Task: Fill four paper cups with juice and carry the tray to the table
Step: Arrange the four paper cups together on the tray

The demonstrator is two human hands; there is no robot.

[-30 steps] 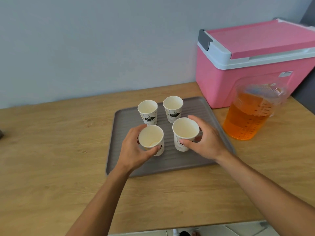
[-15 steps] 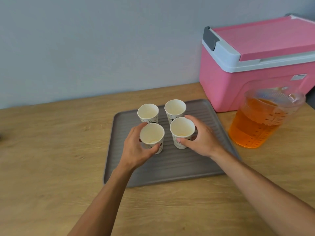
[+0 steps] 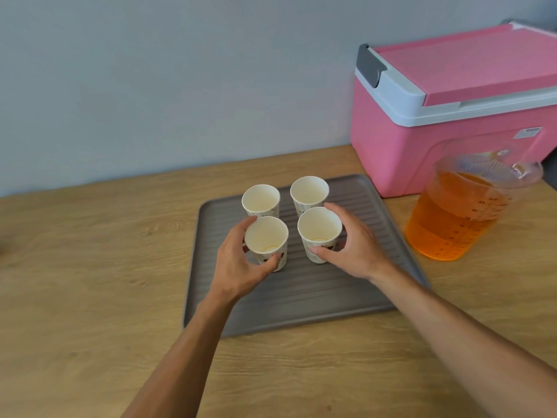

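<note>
A grey ribbed tray (image 3: pixel 301 297) lies on the wooden counter with paper cups standing upright in a tight square, all empty. My left hand (image 3: pixel 238 263) grips the front left cup (image 3: pixel 266 238). My right hand (image 3: pixel 352 245) grips the front right cup (image 3: pixel 319 229). Behind them stand the back left cup (image 3: pixel 260 199) and the back right cup (image 3: pixel 309 190), untouched. A clear jug of orange juice (image 3: pixel 458 215) stands on the counter just right of the tray.
A pink cooler box (image 3: pixel 437 140) with a white rim and closed lid sits at the back right, behind the jug. A plain wall runs along the counter's far edge. Bare wooden counter (image 3: pixel 90 267) stretches left of the tray.
Both hands have slid the two front cups back toward the rear pair, closing the gap. The view has shifted, so the tray and jug appear further right.
</note>
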